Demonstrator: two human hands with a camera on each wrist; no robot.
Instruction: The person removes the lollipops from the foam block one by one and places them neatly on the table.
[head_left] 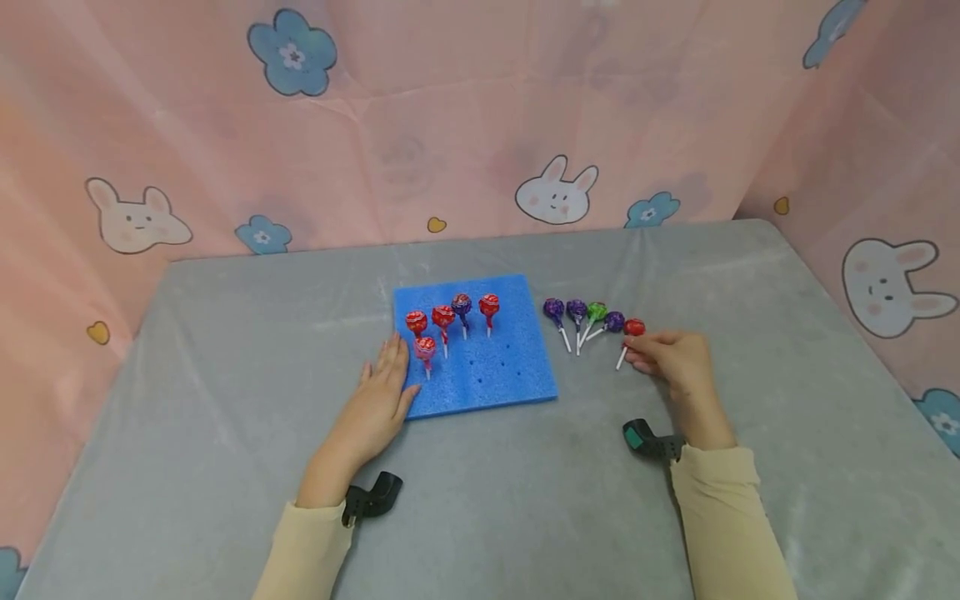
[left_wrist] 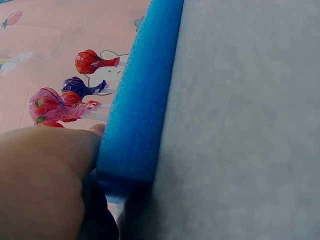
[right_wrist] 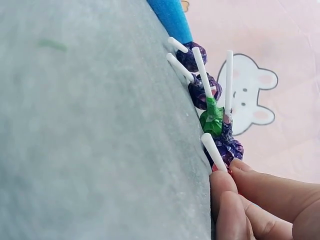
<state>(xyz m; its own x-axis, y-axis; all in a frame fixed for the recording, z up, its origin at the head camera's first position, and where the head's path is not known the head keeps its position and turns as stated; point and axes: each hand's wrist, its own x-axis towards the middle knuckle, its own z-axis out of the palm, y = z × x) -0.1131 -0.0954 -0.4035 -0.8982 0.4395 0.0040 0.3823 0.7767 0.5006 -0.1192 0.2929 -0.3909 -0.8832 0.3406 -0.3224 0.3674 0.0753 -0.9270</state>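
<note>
A blue foam board (head_left: 525,312) lies on the grey table, with small holes in its right part. My left hand (head_left: 375,408) rests along its left edge, fingers extended and thumb at the near corner. Several lollipops stand upright in the board: three red, including one at the back right (head_left: 489,304), a purple one (head_left: 461,304) and a pink one (head_left: 425,347). To the right of the board, my right hand (head_left: 682,367) pinches a red lollipop (head_left: 634,327) between thumb and fingers, its white stick (right_wrist: 213,151) pointing out.
Beside the red lollipop lie a green lollipop (head_left: 596,312) and three purple ones, the leftmost (head_left: 553,308) nearest the board. Their sticks partly cross. Behind the grey table (head_left: 510,500) hangs a pink curtain (head_left: 450,125) with rabbits and flowers.
</note>
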